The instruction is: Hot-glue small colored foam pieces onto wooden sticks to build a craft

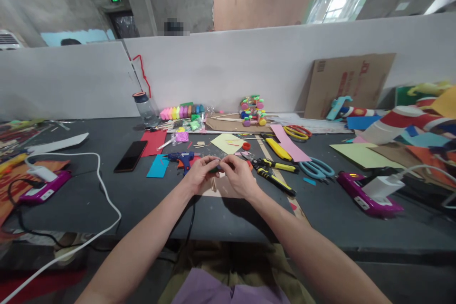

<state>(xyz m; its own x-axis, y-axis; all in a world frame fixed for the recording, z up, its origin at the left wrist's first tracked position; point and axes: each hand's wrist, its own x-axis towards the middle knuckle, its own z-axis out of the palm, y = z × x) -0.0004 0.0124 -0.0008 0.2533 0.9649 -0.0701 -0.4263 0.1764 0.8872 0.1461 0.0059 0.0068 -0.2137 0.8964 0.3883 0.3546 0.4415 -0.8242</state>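
My left hand (pixel 200 172) and my right hand (pixel 238 175) meet above the middle of the desk, fingertips almost touching. Between them is a small dark piece, mostly covered by the fingers; I cannot make out what it is. Both hands are closed in a pinch. Under them lies a pale sheet (pixel 228 189) with thin sticks (pixel 213 184) on it. Close to my left hand rests a blue glue gun (pixel 185 157). Beside my right hand are pliers (pixel 272 180) with black and yellow handles and a small red ring (pixel 246 146).
Blue-handled scissors (pixel 317 168), a yellow cutter (pixel 278 148) and a pink paper strip (pixel 290 143) lie to the right. A phone (pixel 131 156) and a bottle (pixel 145 110) are on the left. Purple power strips (pixel 370 194) with cables flank both sides. Colourful clay (pixel 181 112) stands along the back.
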